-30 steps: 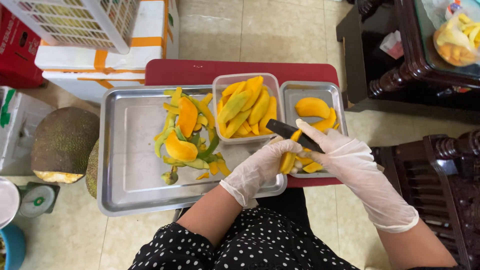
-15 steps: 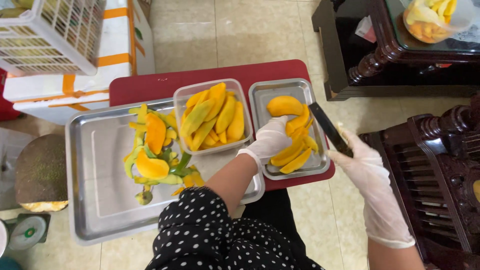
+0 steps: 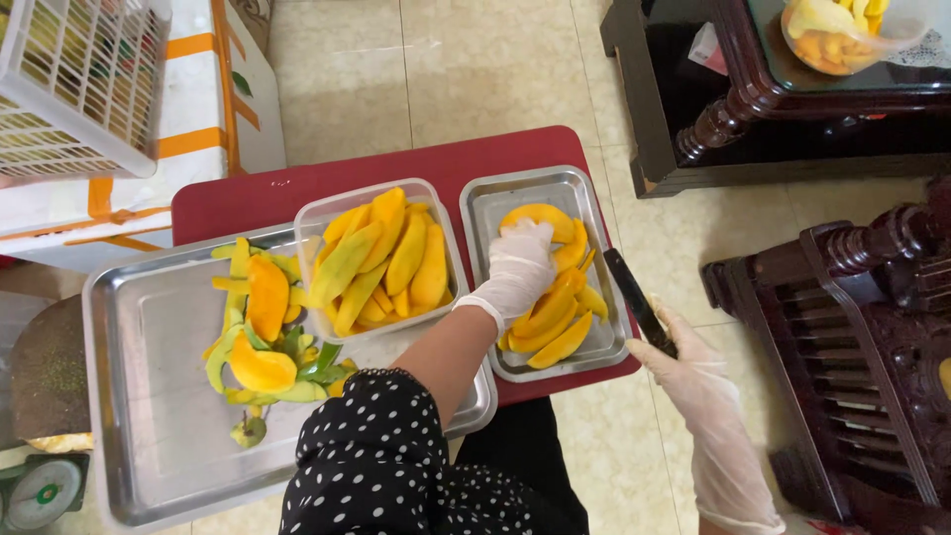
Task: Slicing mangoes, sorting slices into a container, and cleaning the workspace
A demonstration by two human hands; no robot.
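Note:
My left hand (image 3: pixel 517 264), in a white glove, reaches across into the small steel tray (image 3: pixel 479 203) and rests on the yellow mango slices (image 3: pixel 551 329) lying there. My right hand (image 3: pixel 686 365), also gloved, grips a black-bladed knife (image 3: pixel 634 295) just off the tray's right edge, blade pointing away from me. A clear plastic tub (image 3: pixel 309 220) of mango slices sits left of the small tray. Green and yellow peels with mango seeds (image 3: pixel 260 332) lie piled on the large steel tray (image 3: pixel 139 436).
Both trays sit on a low red table (image 3: pixel 327 183). A dark wooden table (image 3: pixel 763 99) with a bowl of fruit (image 3: pixel 842 30) stands far right, a carved wooden chair (image 3: pixel 872 327) at right. A white crate (image 3: pixel 69 79) and boxes are at far left, a jackfruit (image 3: pixel 45 372) and scale (image 3: pixel 40 490) below.
My left hand moved from in front of me onto the slices in the small tray. My right hand carried the knife off to the tray's right side.

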